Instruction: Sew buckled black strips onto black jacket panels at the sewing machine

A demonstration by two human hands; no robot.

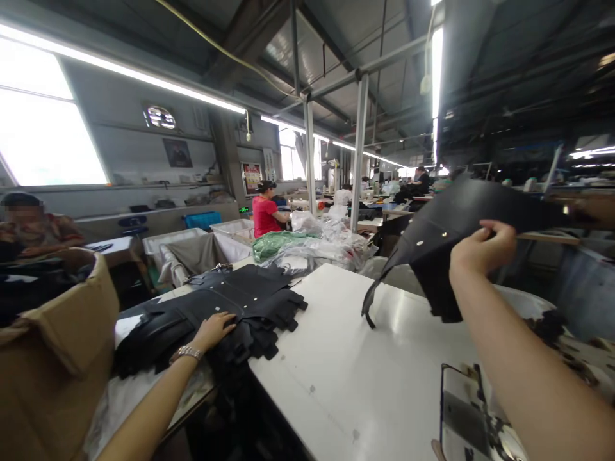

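My right hand is raised over the table's right side, its fingers closed on a black cut fabric piece. The fabric piece spreads out in the air, with small light marks on it and a narrow strip dangling toward the tabletop. On the left, my left hand, with a metal watch at the wrist, lies fingers out on a pile of black fabric pieces. Similar light marks show on the top piece of that pile, and its right edge is notched into tabs.
A white tabletop spans the middle, with a sewing machine at its lower right. A cardboard box stands at the left. Beyond are plastic-wrapped bundles, a person in red and another person at far left.
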